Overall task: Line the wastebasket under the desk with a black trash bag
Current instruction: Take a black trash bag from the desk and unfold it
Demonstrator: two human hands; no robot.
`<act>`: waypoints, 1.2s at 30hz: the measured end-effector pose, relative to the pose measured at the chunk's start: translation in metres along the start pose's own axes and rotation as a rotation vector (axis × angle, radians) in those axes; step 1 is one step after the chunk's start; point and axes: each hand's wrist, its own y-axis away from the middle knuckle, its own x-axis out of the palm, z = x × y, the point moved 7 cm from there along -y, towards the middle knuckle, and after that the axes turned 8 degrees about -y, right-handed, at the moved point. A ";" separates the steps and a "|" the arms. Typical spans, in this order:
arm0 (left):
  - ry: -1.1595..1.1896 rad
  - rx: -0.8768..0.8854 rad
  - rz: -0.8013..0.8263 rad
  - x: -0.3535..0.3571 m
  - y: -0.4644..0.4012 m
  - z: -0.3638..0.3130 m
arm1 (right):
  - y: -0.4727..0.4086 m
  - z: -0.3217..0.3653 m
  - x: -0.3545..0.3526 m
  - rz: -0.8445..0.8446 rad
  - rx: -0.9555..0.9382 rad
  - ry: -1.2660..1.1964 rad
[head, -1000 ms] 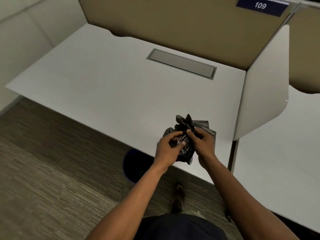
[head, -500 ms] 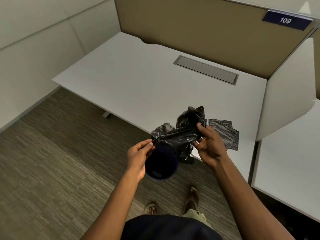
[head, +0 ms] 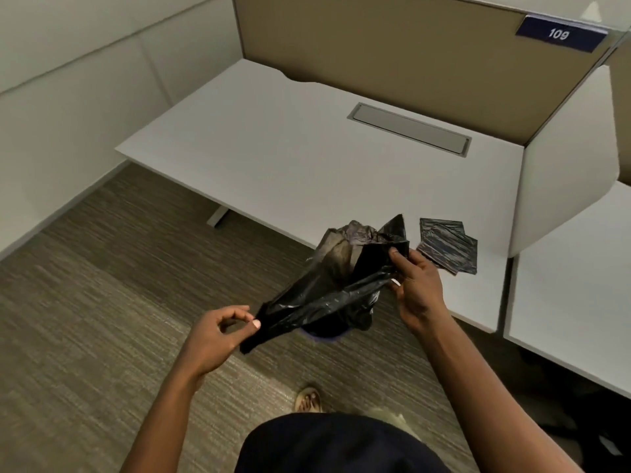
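Both hands are pinching the black trash bag (head: 336, 288): left hand (head: 218, 336) (fingertips only) is risking a slip, right hand (head: 415, 288) is gripping firmly.

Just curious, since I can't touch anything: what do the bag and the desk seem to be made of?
The bag looks like thin black plastic film: glossy, crinkled, and partly see-through where stretched between the left hand and right hand. The desk seems a white laminate board, matte and smooth with a thin flat edge; its core cannot be told.
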 end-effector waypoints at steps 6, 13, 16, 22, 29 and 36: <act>0.030 0.149 0.235 0.041 0.011 -0.048 | 0.032 -0.043 0.036 0.285 0.142 0.189; -0.043 0.082 -0.097 0.047 0.001 -0.044 | 0.046 -0.011 0.022 0.381 -0.123 0.471; 0.037 0.008 -0.126 0.038 0.010 -0.032 | 0.049 0.000 -0.006 0.391 -0.189 0.623; 0.078 -0.122 -0.283 0.017 0.039 -0.005 | 0.066 0.000 -0.041 0.483 -0.196 0.696; 0.359 -0.256 -0.433 -0.015 0.084 0.053 | 0.075 -0.006 -0.095 0.221 -0.228 0.798; 0.741 -0.362 -0.159 0.026 0.082 0.063 | 0.092 -0.043 -0.110 0.273 -0.046 1.116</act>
